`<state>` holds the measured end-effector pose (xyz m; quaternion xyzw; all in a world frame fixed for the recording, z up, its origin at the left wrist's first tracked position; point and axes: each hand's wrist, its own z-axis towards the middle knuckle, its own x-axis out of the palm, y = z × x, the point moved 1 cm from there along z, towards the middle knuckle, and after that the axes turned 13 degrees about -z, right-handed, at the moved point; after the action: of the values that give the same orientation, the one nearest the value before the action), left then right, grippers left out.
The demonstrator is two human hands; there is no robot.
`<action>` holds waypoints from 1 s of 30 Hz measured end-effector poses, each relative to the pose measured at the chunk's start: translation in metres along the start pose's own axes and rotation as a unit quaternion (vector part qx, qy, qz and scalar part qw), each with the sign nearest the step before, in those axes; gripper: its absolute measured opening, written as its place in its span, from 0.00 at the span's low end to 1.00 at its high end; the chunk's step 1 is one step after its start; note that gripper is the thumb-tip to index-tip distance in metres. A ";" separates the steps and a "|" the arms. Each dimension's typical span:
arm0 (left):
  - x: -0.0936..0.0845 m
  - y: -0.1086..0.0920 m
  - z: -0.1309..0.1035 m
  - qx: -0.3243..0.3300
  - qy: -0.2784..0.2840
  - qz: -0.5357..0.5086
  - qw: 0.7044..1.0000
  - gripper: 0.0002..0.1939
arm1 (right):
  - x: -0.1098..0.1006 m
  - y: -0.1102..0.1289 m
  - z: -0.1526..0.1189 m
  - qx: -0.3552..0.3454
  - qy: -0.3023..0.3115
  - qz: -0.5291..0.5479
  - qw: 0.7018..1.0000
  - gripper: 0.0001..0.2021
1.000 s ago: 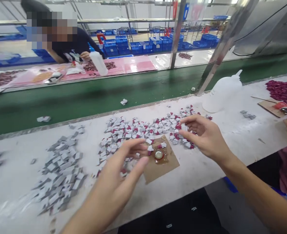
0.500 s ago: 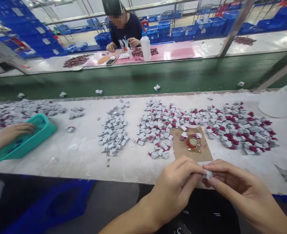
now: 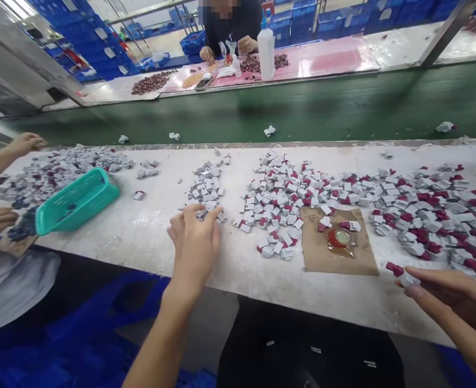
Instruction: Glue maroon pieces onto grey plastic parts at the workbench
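Observation:
My left hand reaches over the near end of a pile of small white pieces, its fingers spread and touching the pieces; nothing shows gripped in it. Between the thumb and fingers of my right hand is a small white and dark-red piece, its red end pointing left. Beside that hand lies a brown cardboard square with a round red-rimmed dish in a wet amber patch. White and red pieces form a heap left of the cardboard, and another heap spreads to its right.
At the left, a co-worker's hands are near a teal basket and a heap of white pieces. A green belt with a few pieces runs behind the table. Across it sits a person near a white bottle.
My left hand has moved left from my right hand to the white pile and opened. My right hand has shifted right, holding the piece. The co-worker's hand has left the teal basket.

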<state>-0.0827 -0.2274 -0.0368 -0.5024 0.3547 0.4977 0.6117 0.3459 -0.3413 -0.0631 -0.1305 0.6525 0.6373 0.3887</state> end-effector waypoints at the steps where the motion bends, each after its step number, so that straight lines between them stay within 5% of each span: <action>1: -0.001 0.000 0.005 0.001 0.013 0.003 1.000 0.20 | 0.003 0.009 0.003 -0.002 -0.002 -0.009 1.000 0.10; 9: -0.002 0.005 0.018 0.074 0.047 -0.034 0.996 0.12 | 0.025 0.057 0.029 -0.086 0.042 0.048 0.994 0.07; 12: -0.005 0.005 0.003 0.111 0.017 -0.099 0.989 0.13 | 0.028 0.060 0.029 -0.086 0.039 0.059 0.994 0.09; 19: 0.004 0.007 -0.052 0.143 0.074 -0.214 0.963 0.15 | 0.029 0.063 0.035 -0.114 0.024 0.042 0.992 0.10; 30: 0.005 -0.016 -0.049 -0.121 0.077 -0.292 0.945 0.23 | 0.038 0.070 0.044 -0.144 0.019 -0.034 0.989 0.09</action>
<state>-0.0625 -0.2733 -0.0486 -0.6912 0.1750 0.2961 0.6355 0.2896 -0.2776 -0.0326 -0.2194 0.5561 0.7084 0.3753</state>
